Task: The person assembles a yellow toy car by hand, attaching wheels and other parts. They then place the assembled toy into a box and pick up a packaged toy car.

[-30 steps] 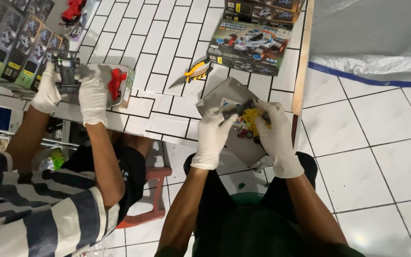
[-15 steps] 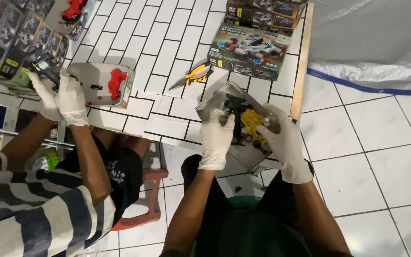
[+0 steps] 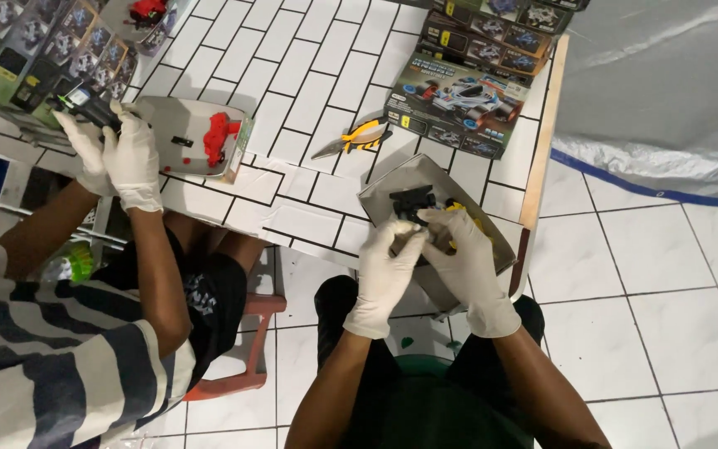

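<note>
Nearest, the person's white-gloved left hand (image 3: 388, 264) and right hand (image 3: 465, 259) meet over a grey tray (image 3: 394, 189) at the tiled desk's (image 3: 309, 75) edge, fingers closed together on a small black toy-car part (image 3: 413, 204) with yellow pieces just beside it. Beyond lie yellow-handled pliers (image 3: 352, 138), then a boxed model-car kit (image 3: 457, 104). Leftward, a co-worker's gloved hands (image 3: 118, 154) grip another dark part beside a tray of red pieces (image 3: 219, 137).
</note>
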